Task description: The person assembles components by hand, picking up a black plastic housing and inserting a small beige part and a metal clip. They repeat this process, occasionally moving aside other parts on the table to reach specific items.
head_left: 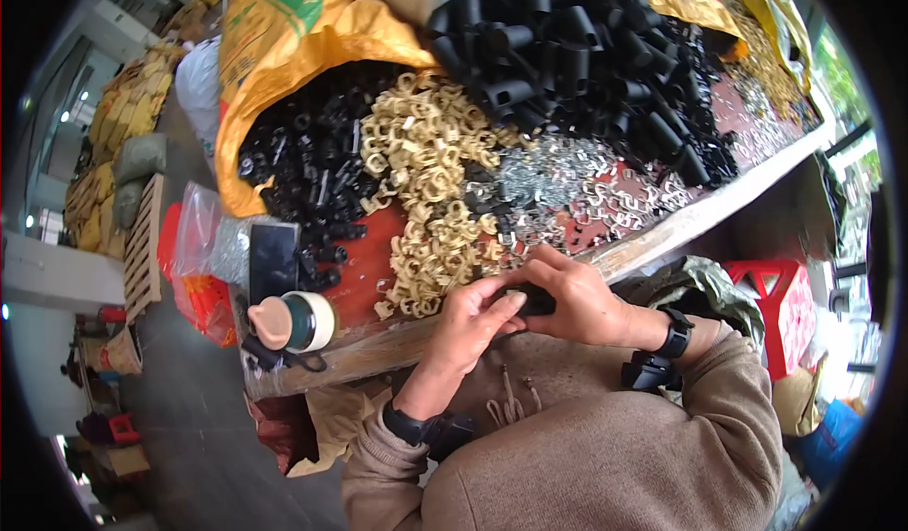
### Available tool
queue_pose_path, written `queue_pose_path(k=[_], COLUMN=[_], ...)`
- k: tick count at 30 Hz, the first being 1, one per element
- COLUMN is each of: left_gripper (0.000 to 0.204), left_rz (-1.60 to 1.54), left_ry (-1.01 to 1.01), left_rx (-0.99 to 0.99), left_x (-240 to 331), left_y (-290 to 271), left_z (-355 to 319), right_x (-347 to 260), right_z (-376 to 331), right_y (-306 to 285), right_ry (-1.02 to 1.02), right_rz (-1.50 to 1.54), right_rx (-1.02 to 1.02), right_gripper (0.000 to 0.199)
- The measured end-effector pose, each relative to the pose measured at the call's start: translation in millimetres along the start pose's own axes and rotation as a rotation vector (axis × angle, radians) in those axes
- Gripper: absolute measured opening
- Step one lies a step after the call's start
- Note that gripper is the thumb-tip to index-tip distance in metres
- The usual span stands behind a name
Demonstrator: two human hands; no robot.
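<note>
Close together over the table's near edge, my two hands hold a small black part, mostly hidden by the fingers; its exact kind does not show. My left hand pinches it with thumb and fingertips. From the other side my right hand curls its fingers round it. Just beyond the hands lie a heap of cream-coloured ring-shaped clips and scattered small silver metal clips. Further back is a big pile of black plastic tubes.
An orange woven sack spills small black fittings at left. Near the left corner are a phone and a green bottle. The table's wooden edge runs along my side. A red stool stands at right.
</note>
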State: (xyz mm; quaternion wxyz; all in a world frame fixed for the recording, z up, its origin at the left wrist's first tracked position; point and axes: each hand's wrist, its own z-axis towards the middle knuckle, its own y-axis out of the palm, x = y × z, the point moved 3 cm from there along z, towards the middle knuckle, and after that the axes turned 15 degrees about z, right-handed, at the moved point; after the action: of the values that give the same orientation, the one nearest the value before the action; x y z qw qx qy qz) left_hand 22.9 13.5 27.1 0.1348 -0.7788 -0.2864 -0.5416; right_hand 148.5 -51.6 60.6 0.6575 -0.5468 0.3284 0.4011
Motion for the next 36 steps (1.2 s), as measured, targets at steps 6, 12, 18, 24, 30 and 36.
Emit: queue_pose_path(k=[6,12,18,24,30,36], left_gripper=[0.039,0.054,0.062,0.068,0.053,0.034], left_rz=[-0.038,-0.217,-0.584,-0.362,0.658,1.577], left_ry=[0.105,0.055,-0.038,-0.080,0.378,0.125], left_rx=[-0.081,-0.128,-0.275,-0.147,0.719,1.004], left_x=[-2,-3,-9,11,19,23], left_y=[2,15,28,8,-83,-118], left_z=[7,7,9,5,7,14], right_x=[-9,-21,-15,67,156,150], right_z=[7,6,-4,-95,-311,-360], right_y=[-18,-25,-26,-105,-195,-152], right_ry=[-0.102,-0.215,-0.223,0.198,0.600,0.904], right_rz=[0.130,0.176,-0.020,-0.061,-0.344,-0.798], right_rx=[-0.252,-0.553,-0.220,0.396,0.671,0.451], right_gripper=[0.070,0.072,0.051,0.020,0.016,0.023])
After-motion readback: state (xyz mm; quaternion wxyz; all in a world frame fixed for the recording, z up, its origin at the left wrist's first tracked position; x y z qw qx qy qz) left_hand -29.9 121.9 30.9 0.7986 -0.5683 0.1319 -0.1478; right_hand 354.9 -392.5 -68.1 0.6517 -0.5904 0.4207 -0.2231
